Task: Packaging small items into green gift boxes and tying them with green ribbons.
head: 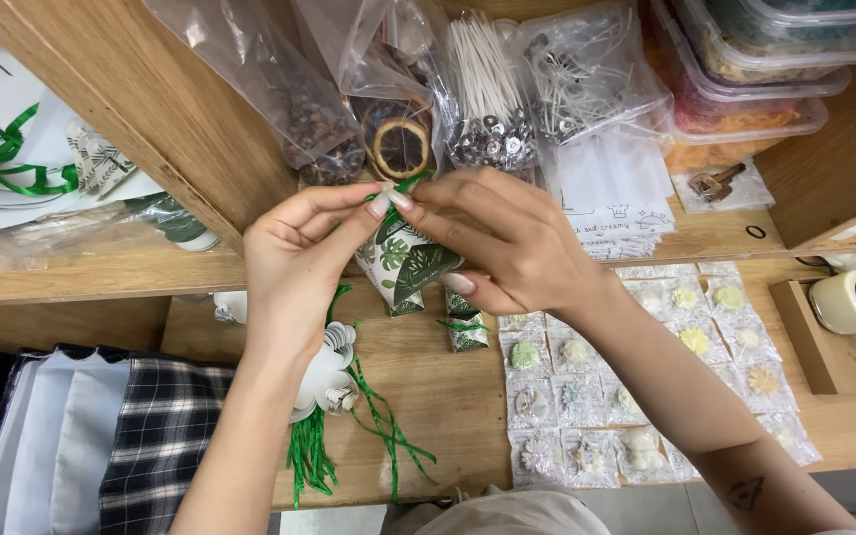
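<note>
Pinching a leaf-print paper pouch (403, 260) in both hands' closed grip, left hand (294, 260), right hand (512, 243), over cluttered wooden desk (448, 396), shelf (101, 267) behind.

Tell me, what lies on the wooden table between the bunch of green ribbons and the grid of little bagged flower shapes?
In the head view, a second small leaf-print box tied with green ribbon.
</note>
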